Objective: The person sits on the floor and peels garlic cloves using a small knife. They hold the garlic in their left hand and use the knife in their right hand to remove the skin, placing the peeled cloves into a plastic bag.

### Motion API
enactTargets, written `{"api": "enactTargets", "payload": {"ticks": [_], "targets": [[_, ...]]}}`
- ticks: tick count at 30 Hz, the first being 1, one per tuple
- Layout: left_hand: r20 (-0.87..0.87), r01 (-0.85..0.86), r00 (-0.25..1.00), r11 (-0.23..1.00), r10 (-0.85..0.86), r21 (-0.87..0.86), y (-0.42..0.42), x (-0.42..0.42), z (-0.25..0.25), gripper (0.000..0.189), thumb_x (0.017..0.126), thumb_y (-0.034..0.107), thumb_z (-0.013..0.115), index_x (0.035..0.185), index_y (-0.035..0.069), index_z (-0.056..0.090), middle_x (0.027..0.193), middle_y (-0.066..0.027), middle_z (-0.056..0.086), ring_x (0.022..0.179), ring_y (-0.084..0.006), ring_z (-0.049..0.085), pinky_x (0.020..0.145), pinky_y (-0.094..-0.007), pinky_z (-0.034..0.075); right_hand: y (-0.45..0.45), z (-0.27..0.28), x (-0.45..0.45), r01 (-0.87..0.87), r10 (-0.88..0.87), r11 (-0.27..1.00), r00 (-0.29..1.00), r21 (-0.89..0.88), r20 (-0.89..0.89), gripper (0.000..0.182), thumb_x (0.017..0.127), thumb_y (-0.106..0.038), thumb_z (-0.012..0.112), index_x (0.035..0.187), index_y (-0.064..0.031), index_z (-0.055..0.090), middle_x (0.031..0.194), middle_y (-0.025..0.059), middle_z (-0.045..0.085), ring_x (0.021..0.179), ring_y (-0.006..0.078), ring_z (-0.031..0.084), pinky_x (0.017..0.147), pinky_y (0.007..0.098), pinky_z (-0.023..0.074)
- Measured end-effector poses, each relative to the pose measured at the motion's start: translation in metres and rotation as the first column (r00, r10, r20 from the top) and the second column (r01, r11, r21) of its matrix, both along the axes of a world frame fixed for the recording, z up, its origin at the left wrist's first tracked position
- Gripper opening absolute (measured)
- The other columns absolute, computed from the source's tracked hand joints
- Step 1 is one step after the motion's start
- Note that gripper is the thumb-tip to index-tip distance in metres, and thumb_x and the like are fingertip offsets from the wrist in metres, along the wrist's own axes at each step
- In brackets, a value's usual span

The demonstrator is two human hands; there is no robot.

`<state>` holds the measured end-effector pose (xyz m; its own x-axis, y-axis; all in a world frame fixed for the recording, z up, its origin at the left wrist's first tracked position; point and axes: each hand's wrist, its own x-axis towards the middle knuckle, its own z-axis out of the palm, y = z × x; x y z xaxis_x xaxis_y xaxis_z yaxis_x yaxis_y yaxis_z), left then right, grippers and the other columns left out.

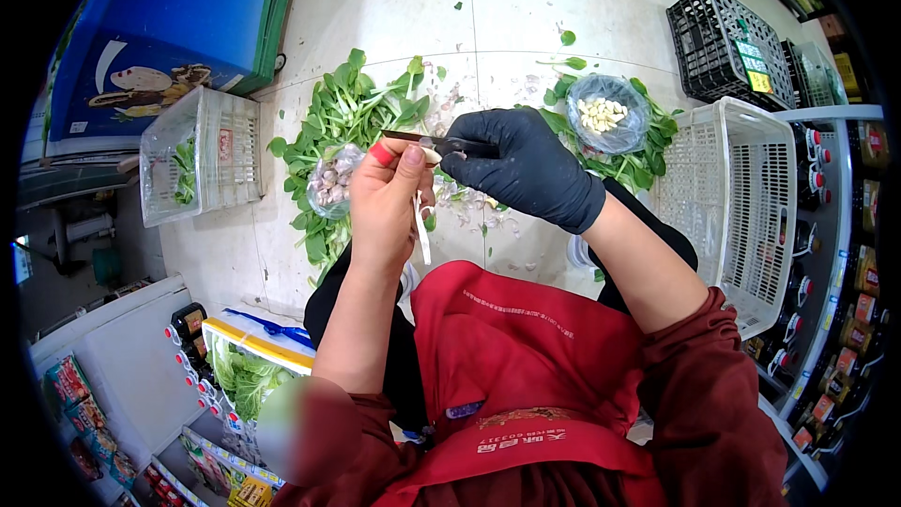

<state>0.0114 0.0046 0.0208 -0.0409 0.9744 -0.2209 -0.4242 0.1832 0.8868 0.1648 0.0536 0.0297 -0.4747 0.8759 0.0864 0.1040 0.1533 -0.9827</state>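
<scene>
My left hand [383,190], with red tape around one finger, pinches a pale garlic clove [431,156] between thumb and fingertips. A thin white strip [422,236] hangs below those fingers; I cannot tell what it is. My right hand [524,162], in a black glove, grips a small knife [402,135] whose blade points left, just above the clove. Left of my hands, unpeeled garlic [336,183] fills a container partly hidden by my left wrist. Peeled cloves [602,114] lie in a plastic-lined bowl [633,137] to the right.
Leafy greens [331,105] and garlic skins [486,215] litter the tiled floor. A white crate [236,155] stands left, beside a blue freezer [183,21]. On the right are another white crate [757,211], a black crate [718,42] and shelves of bottles [802,289].
</scene>
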Motion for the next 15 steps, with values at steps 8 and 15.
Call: {"api": "enactTargets", "payload": {"ticks": [8, 15], "targets": [[0.156, 0.06, 0.985, 0.994, -0.074, 0.093, 0.0, -0.001, 0.001, 0.014, 0.086, 0.014, 0.052, 0.091, 0.001, 0.056, 0.076, -0.0058, 0.052, 0.05, -0.0059, 0.037, 0.039, -0.0166, 0.033, 0.009, 0.003, 0.007, -0.02, 0.002, 0.974, 0.997, -0.224, -0.082, 0.019, 0.071, -0.013, 0.062, 0.081, 0.0028, 0.059, 0.067, 0.0052, 0.057, 0.063, 0.0066, 0.049, 0.06, 0.0232, 0.0427], [0.043, 0.04, 0.998, 0.988, -0.047, 0.146, 0.0, 0.001, 0.01, 0.021, 0.083, 0.002, 0.052, 0.103, 0.002, 0.05, 0.09, -0.0098, 0.054, 0.056, -0.0065, 0.044, 0.041, -0.0163, 0.034, 0.019, 0.017, 0.021, 0.101, -0.089, 0.994, 0.972, -0.046, 0.218, 0.02, 0.07, -0.018, 0.063, 0.075, 0.0003, 0.059, 0.062, 0.0102, 0.055, 0.055, 0.0123, 0.048, 0.055, 0.026, 0.0414]]}}
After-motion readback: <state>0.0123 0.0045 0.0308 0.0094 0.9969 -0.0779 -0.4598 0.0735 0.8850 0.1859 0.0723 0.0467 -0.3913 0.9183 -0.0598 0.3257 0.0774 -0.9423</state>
